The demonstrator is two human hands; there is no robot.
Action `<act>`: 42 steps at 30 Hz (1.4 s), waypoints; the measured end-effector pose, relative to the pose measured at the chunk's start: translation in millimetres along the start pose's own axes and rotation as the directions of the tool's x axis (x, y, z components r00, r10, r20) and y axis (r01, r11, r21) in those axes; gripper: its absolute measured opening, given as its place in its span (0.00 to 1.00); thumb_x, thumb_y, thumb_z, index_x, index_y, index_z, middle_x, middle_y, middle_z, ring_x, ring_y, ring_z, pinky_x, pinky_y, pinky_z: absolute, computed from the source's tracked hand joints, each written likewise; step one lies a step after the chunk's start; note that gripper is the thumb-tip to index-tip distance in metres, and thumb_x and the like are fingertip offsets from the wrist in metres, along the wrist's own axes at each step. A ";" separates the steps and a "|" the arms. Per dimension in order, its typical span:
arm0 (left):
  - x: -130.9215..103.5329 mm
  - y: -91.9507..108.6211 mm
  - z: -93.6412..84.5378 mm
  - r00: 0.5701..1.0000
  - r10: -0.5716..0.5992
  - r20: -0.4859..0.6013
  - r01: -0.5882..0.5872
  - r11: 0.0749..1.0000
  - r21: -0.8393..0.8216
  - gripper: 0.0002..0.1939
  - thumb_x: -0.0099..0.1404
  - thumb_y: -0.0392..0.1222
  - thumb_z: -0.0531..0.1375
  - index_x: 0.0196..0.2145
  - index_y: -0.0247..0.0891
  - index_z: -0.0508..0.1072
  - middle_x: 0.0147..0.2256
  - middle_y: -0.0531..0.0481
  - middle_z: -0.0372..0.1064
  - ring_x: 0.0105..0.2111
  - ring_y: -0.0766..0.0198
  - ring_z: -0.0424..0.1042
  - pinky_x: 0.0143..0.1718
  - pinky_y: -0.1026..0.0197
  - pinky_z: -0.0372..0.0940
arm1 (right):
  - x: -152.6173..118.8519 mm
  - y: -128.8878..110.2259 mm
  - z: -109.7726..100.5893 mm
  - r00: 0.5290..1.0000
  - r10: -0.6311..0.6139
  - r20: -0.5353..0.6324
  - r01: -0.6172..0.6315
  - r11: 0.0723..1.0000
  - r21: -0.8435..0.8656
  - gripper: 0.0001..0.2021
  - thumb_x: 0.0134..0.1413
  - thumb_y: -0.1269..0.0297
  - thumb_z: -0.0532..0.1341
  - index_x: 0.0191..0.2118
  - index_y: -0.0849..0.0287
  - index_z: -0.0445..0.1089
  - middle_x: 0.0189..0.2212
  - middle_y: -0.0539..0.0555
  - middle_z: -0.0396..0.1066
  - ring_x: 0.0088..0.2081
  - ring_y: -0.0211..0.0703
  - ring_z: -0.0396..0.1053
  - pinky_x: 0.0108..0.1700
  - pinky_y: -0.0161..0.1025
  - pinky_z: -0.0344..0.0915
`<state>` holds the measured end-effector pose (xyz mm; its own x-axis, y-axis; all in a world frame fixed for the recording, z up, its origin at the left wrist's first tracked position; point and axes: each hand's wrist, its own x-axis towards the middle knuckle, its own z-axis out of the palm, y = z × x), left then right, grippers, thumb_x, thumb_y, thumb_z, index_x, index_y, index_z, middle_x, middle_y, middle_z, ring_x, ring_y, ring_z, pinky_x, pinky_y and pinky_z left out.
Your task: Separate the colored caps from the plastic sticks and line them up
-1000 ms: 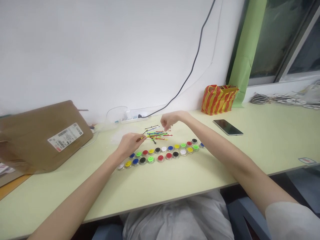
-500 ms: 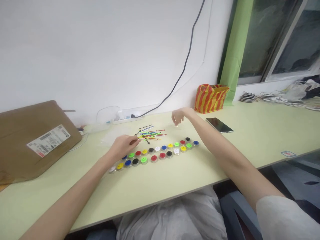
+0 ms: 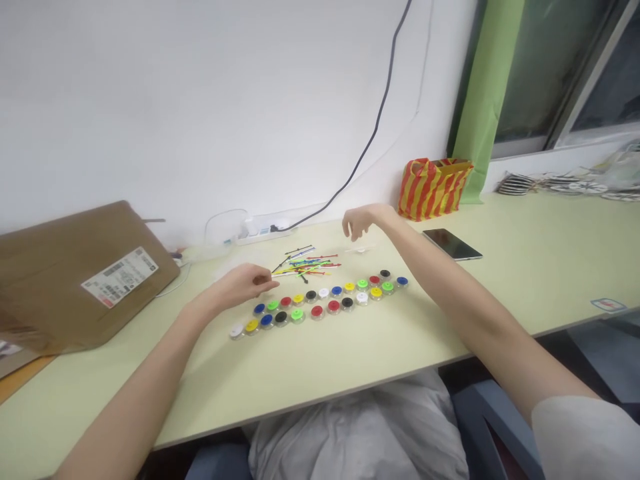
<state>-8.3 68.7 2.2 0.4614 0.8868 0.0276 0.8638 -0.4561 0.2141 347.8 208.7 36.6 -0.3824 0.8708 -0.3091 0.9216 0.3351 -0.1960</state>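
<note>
My left hand (image 3: 249,283) rests low at the left end of a pile of coloured plastic arrow pointers (image 3: 310,263), its fingers curled together. Whatever the fingertips hold, if anything, is hidden. My right hand (image 3: 363,221) hangs above the table to the right of the pile, fingers bent down and slightly apart, with nothing visible in them. Just beneath it lies a pale arrow pointer (image 3: 360,250). In front of both hands stand two rows of small round clear pieces with coloured tops, among them a red one (image 3: 317,311) and a green one (image 3: 297,315).
A cardboard package (image 3: 85,267) leans at the left. Along the wall lies a power strip (image 3: 263,230) with a black cable (image 3: 373,130). To the right are a striped bag (image 3: 435,190), a dark tablet (image 3: 453,244) and a stack of striped discs (image 3: 517,184).
My right hand has lifted slightly and its fingers have loosened, with the pale pointer now lying below. My left hand has shifted little. The whole view has turned somewhat left.
</note>
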 end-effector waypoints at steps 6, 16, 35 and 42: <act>-10.2 -32.5 -19.0 0.962 -0.077 0.261 0.128 0.974 -0.186 0.22 0.57 0.64 0.64 0.27 0.41 0.71 0.23 0.51 0.69 0.22 0.64 0.65 0.23 0.62 0.57 | 0.9 -13.3 0.3 0.986 -0.165 0.011 0.163 0.982 0.097 0.26 0.43 0.59 0.77 0.48 0.59 0.76 0.42 0.59 0.78 0.40 0.50 0.76 0.41 0.42 0.71; -10.2 -49.1 -18.5 0.936 -0.018 0.351 0.071 0.987 -0.142 0.22 0.60 0.63 0.64 0.39 0.42 0.74 0.31 0.49 0.72 0.29 0.62 0.67 0.29 0.63 0.60 | 9.5 3.2 7.8 0.995 -0.081 0.057 0.075 0.993 0.094 0.28 0.39 0.57 0.78 0.48 0.59 0.76 0.42 0.59 0.79 0.41 0.51 0.76 0.42 0.43 0.71; -6.9 -18.2 -7.4 0.943 0.069 0.325 0.006 0.975 -0.224 0.24 0.62 0.65 0.61 0.40 0.41 0.76 0.32 0.47 0.71 0.31 0.60 0.67 0.31 0.62 0.61 | 13.6 4.2 11.5 0.995 0.024 0.097 -0.021 0.999 -0.036 0.24 0.36 0.58 0.78 0.43 0.61 0.78 0.33 0.57 0.76 0.40 0.53 0.74 0.41 0.44 0.69; -4.2 -25.9 -3.0 0.961 0.032 0.275 0.013 0.987 -0.160 0.21 0.65 0.62 0.58 0.41 0.41 0.75 0.32 0.48 0.71 0.30 0.60 0.67 0.32 0.61 0.62 | 10.1 8.6 18.2 0.991 0.068 0.113 -0.059 0.995 -0.079 0.21 0.35 0.61 0.78 0.38 0.62 0.79 0.32 0.56 0.74 0.39 0.52 0.72 0.40 0.43 0.67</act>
<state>-33.2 77.1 -0.5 0.5263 0.8172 -0.2348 0.8264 -0.4266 0.3676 350.6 213.9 14.8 -0.3241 0.8450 -0.4253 0.9449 0.3105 -0.1033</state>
